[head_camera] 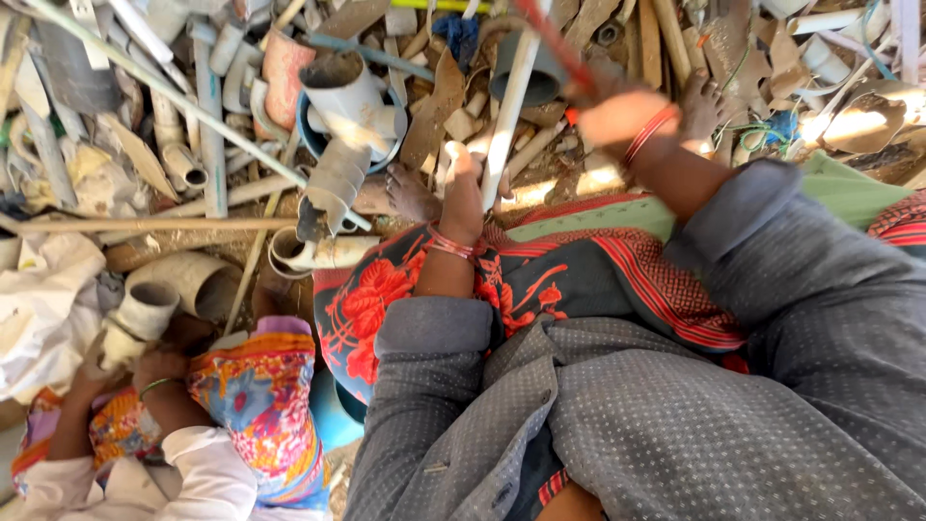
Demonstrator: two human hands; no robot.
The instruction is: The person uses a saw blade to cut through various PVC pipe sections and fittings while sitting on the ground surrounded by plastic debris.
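My left hand (463,193) grips the lower end of a long white pipe (511,106) that runs up and away from me over the scrap pile. My right hand (617,116), blurred, is closed around a thin red-handled tool (550,39) that slants up to the left across the pipe; the tool's head is out of sight. Both wrists wear red bangles. My bare feet (410,193) rest on the scrap on either side of the pipe.
Broken grey and white pipes, elbows and fittings (338,106) cover the ground ahead. A dark grey pipe socket (540,82) lies behind the white pipe. At lower left another person's hands (159,367) hold a wide pipe fitting (140,318).
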